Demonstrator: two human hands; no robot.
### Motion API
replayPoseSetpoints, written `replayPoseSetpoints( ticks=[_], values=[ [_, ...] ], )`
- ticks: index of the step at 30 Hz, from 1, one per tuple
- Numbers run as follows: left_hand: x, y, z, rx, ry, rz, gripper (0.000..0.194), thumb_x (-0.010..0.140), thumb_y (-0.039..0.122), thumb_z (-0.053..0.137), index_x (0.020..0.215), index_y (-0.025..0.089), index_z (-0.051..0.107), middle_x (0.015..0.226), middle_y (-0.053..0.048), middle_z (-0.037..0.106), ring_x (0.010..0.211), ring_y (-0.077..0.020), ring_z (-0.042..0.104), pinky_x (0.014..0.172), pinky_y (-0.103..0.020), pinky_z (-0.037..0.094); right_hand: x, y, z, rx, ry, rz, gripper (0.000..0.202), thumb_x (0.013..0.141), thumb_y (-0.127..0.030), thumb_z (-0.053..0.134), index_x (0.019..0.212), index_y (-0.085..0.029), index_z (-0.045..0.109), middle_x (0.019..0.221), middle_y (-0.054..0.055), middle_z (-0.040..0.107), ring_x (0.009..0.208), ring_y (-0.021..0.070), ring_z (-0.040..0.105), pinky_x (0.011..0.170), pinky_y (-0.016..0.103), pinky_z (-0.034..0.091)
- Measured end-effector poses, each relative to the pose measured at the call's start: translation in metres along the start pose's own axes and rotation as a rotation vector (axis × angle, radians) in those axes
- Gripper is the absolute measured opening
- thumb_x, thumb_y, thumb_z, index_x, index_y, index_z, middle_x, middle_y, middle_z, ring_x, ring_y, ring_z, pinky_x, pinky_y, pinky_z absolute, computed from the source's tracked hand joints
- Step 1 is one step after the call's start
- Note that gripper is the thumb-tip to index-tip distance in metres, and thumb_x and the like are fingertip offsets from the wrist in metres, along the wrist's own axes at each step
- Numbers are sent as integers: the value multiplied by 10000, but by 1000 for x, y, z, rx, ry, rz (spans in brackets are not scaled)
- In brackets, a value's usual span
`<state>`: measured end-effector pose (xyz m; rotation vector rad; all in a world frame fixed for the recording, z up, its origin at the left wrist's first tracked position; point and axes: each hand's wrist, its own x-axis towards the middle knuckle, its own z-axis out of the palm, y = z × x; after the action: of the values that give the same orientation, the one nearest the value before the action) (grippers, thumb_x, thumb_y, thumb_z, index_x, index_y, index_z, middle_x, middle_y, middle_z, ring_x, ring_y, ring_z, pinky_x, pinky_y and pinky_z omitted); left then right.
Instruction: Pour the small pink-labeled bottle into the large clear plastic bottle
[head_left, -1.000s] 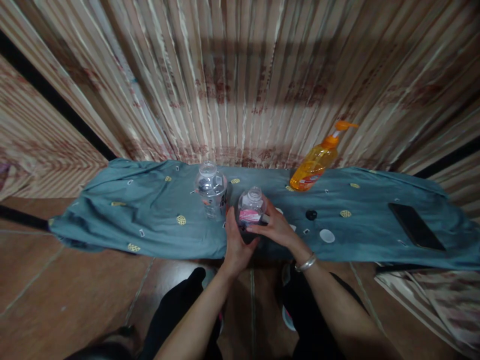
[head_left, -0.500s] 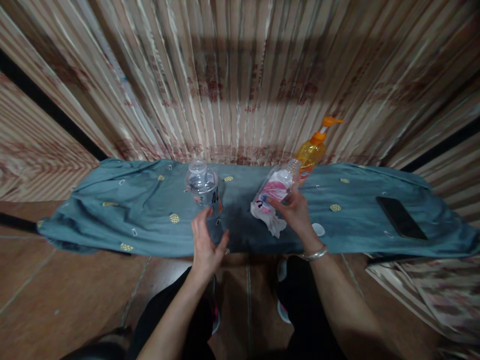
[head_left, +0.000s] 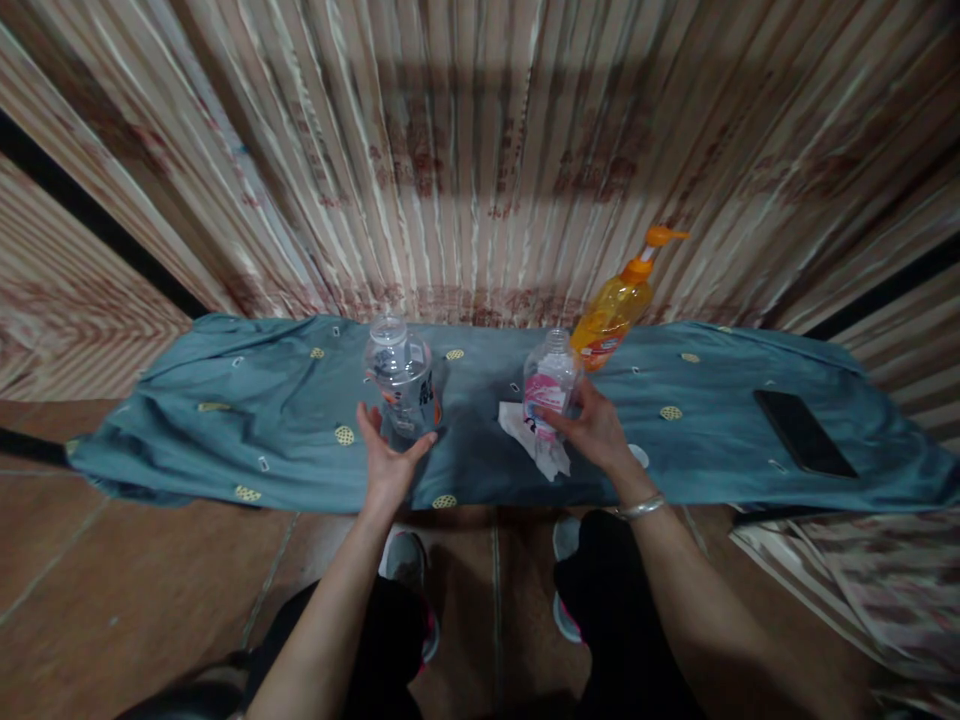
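Note:
A clear bottle with a black and orange label (head_left: 405, 385) stands uncapped left of centre on the cloth-covered bench. My left hand (head_left: 391, 460) is right at its near side, thumb and fingers spread, with nothing gripped. My right hand (head_left: 592, 425) has its fingers closed round a second clear bottle with a pink label (head_left: 550, 385), upright and uncapped. A white tissue (head_left: 536, 445) lies under and in front of that bottle. Just behind it stands an orange pump bottle (head_left: 611, 315).
The bench has a teal patterned cloth (head_left: 277, 400). A black phone (head_left: 804, 432) lies on its right part. A small white round piece (head_left: 639, 456) sits beside my right wrist. A pleated curtain (head_left: 465, 150) hangs behind the bench.
The pink-labelled bottle has gone from tilted to upright in my right hand, uncovering more of the tissue and pump bottle. My left hand has shifted left and spread around the left bottle's near side.

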<state>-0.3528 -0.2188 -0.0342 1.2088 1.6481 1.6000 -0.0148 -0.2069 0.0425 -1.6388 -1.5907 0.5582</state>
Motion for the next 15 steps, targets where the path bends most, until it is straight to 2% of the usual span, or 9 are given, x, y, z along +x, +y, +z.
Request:
replayPoseSetpoints(
  ticks=[2, 5, 7, 11, 15],
  values=[
    [6, -3, 6, -17, -13, -10, 1306, 736, 435, 1094, 1802, 323, 348, 1759, -211, 557, 1646, -449, 569, 1367, -692, 448, 2, 3, 2, 9, 32, -4, 568, 809, -702, 913, 1104, -270, 691, 1001, 87, 856, 986, 364, 818, 923, 502, 662],
    [13, -2, 14, -18, -23, -14, 798, 1011, 439, 908, 1707, 256, 562, 1673, -182, 648, 1481, -409, 691, 1247, -692, 576, 5, 6, 9, 36, 0, -8, 623, 809, -757, 902, 1128, -266, 691, 1024, 87, 853, 987, 355, 809, 934, 506, 662],
    [17, -1, 17, -1, -18, -17, 584, 1093, 432, 821, 1616, 226, 661, 1633, -169, 681, 1412, -381, 726, 1174, -654, 633, 6, 7, 13, 50, -38, -17, 644, 820, -760, 901, 1179, -267, 693, 1054, 82, 859, 991, 344, 807, 948, 507, 667],
    [22, 2, 20, 47, -12, -28, 527, 1096, 426, 823, 1562, 216, 698, 1602, -162, 703, 1371, -359, 747, 1130, -610, 664, 7, 12, 16, 55, -72, -32, 669, 825, -725, 924, 1258, -272, 689, 1082, 75, 867, 1004, 335, 814, 958, 494, 674],
    [28, 4, 20, 68, -56, -65, 497, 1099, 420, 820, 1535, 210, 707, 1543, -154, 734, 1298, -335, 776, 1081, -573, 687, 6, 17, 15, 44, -79, 7, 649, 781, -713, 940, 1184, -277, 678, 1062, 75, 864, 978, 349, 825, 939, 509, 677]
  ],
)
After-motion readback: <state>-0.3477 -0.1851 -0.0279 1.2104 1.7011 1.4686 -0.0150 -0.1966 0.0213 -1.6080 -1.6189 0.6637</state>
